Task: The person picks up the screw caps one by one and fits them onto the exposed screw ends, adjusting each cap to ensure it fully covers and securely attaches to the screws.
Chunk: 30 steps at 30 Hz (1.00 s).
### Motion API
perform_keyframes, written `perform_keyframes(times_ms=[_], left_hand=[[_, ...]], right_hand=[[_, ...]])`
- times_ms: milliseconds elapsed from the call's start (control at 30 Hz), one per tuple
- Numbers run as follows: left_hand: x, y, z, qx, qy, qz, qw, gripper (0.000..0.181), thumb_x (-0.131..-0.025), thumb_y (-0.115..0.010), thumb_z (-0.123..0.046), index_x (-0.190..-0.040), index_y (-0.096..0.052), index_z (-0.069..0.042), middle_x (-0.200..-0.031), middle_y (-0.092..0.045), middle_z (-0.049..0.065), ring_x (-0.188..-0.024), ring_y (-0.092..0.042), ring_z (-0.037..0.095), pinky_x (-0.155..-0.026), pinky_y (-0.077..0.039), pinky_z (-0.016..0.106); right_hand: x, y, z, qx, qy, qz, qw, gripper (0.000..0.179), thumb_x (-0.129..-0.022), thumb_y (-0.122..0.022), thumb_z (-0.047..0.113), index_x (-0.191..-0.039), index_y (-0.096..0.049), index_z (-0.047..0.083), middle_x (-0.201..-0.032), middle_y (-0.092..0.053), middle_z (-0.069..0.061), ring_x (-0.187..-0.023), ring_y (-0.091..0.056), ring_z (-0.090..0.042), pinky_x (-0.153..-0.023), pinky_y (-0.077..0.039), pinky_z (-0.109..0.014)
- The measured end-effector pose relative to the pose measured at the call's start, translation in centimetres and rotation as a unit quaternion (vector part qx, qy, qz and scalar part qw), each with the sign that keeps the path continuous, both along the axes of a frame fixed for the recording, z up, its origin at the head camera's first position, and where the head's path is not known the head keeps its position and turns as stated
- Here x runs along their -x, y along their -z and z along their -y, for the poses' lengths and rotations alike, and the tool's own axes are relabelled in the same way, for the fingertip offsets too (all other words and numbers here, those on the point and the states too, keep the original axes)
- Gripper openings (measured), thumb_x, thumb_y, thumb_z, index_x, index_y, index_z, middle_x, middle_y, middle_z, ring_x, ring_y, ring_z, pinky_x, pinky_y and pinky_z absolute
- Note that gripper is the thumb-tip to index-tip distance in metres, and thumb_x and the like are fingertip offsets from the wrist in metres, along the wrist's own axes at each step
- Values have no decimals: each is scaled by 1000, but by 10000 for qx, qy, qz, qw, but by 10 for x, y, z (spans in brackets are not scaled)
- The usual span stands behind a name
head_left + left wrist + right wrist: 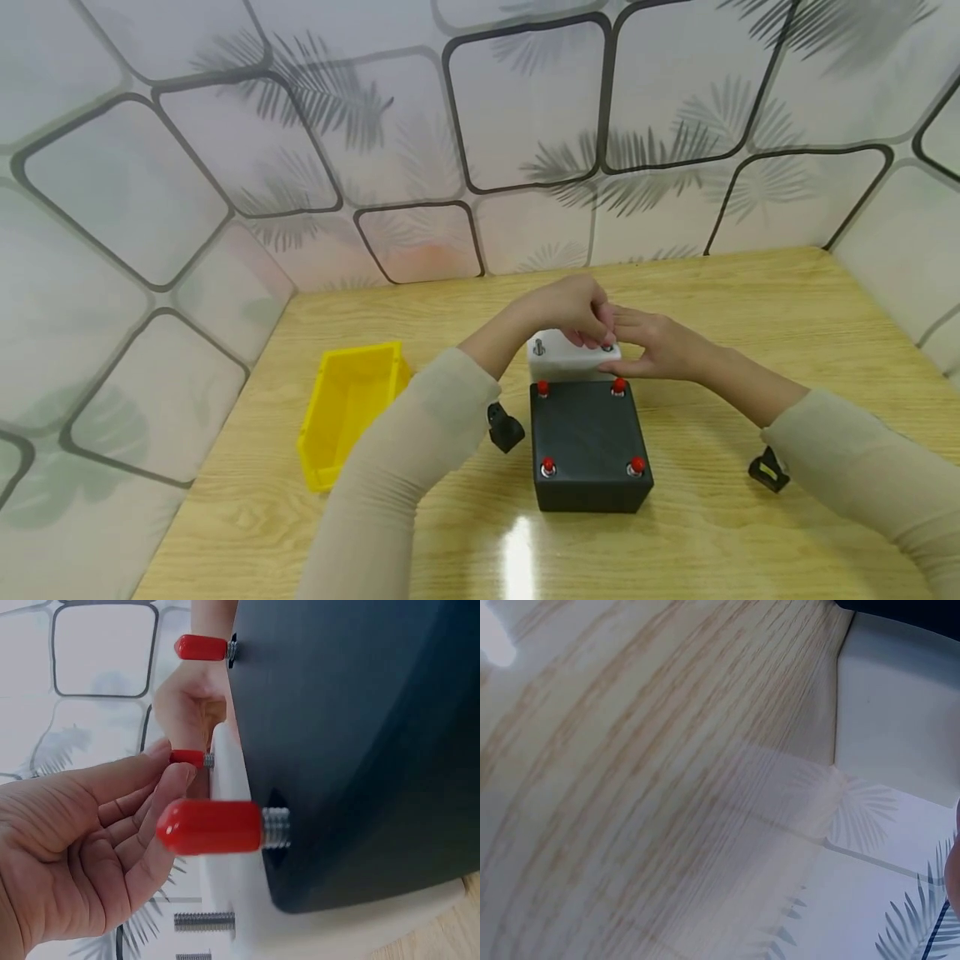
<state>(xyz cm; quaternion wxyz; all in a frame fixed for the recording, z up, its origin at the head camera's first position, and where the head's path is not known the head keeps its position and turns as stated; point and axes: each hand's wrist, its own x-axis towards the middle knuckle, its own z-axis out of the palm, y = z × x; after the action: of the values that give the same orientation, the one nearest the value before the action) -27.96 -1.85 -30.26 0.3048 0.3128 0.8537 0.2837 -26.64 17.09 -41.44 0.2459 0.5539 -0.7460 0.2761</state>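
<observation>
My left hand (576,307) is over the white box (562,367), and the left wrist view shows its thumb and finger pinching a small red cap (186,757) on a threaded bolt (209,760). Bare bolts (204,922) stick up from the same white box. With fingers extended, my right hand (651,343) lies against the box's right side. Only a bit of that hand shows at the edge of the right wrist view. Right in front of the white box stands a black box (588,442) with red caps (637,465) on its corner bolts.
A yellow bin (348,417) stands on the wooden table (247,492) to the left, partly behind my left sleeve. Black wrist camera parts (505,428) hang under both forearms. Patterned walls (536,108) enclose the back and sides.
</observation>
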Motion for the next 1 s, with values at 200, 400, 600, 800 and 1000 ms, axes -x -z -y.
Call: perform_keyframes(times_ms=[200, 400, 600, 800, 1000], left_hand=[[3, -5, 6, -80, -125, 138, 9998, 7, -86, -70, -15, -87, -70, -9, -78, -68, 5, -68, -64, 13, -64, -56, 26], [2, -10, 13, -367, -340, 565, 9971, 11, -86, -70, -17, -94, -70, -9, -79, -70, 7, -69, -66, 15, -69, -58, 33], [4, -13, 18, -406, -558, 952, 9931, 16, -87, -68, -18, -101, -69, -9, -82, -71, 9, -73, -69, 18, -71, -58, 35], [6, -14, 24, -366, -760, 1386, 9868, 17, -88, -67, -15, -104, -67, -10, -89, -72, 9, -80, -70, 19, -72, -57, 34], [6, -15, 32, -485, -879, 1457, 9842, 20, -89, -66, -15, -108, -66, -9, -92, -72, 9, -80, -70, 20, -73, -57, 35]], right_hand=[[1, 0, 0, 27, 5, -69, 10000, 52, -84, -69, 41, -125, -62, 9, -141, -46, 0, -132, -40, -9, -105, -30, -13], [2, 0, 1, 95, -41, -75, 9999, 50, -83, -71, 39, -122, -64, 8, -137, -50, -6, -132, -40, -10, -105, -30, -14], [2, 1, 1, 72, -19, -37, 10000, 54, -78, -78, 33, -124, -63, 8, -133, -54, -7, -131, -40, -9, -105, -31, -15], [2, 2, -1, -30, 98, 36, 9999, 58, -79, -77, 36, -128, -60, 9, -127, -59, -14, -132, -39, -8, -105, -30, -13], [2, 1, -1, -82, -47, 93, 9999, 59, -84, -71, 37, -132, -55, 7, -136, -52, -9, -134, -37, -8, -105, -30, -14]])
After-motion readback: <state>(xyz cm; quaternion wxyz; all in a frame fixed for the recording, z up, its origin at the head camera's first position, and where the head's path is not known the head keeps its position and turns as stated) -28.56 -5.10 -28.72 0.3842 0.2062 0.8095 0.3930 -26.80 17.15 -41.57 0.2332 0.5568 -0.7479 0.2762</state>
